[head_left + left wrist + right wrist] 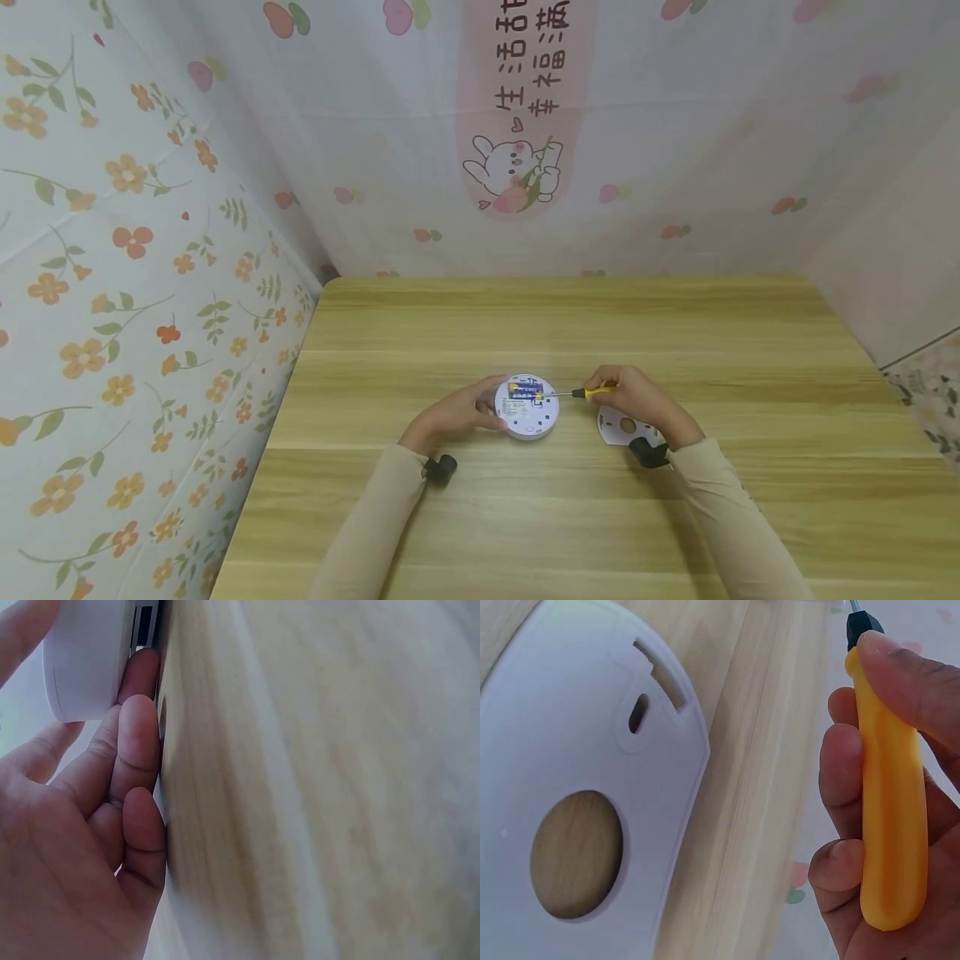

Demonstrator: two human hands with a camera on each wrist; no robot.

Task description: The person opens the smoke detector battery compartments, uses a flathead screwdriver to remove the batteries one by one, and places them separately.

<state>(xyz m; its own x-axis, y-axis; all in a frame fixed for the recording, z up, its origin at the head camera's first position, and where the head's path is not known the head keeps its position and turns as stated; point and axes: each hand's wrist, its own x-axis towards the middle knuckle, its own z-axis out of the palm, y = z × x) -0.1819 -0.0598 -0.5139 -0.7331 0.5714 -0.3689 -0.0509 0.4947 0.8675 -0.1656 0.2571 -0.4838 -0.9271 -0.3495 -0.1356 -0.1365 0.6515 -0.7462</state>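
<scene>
Round white plastic case (526, 423) is gripped in the left hand (467, 407). The right hand (632, 393) holds a yellow-handled screwdriver (894, 802), its tip by the case's blue part (524, 391). Under that hand, a flat white plate (577, 754) lies on the wooden table (540, 517).

Passable over the near surface (536, 517) between both sleeves (375, 517), but blocked farther in by the round device (527, 410) and screwdriver (577, 393).
</scene>
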